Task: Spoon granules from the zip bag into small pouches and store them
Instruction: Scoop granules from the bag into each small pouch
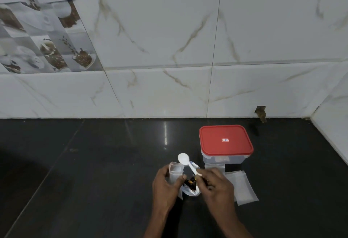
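Left hand (165, 185) grips a floppy clear pouch (176, 170), right hand (216, 187) pinches a white, seemingly empty spoon (183, 158)

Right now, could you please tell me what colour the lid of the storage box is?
The lid is red with a small label at its centre, seen clearly in the head view.

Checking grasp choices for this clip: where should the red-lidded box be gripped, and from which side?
Probably the red-lidded box by its clear walls just under the lid rim, from the right: the lid is flat, without a handle, and the left hand and right hand with the spoon crowd its near left.
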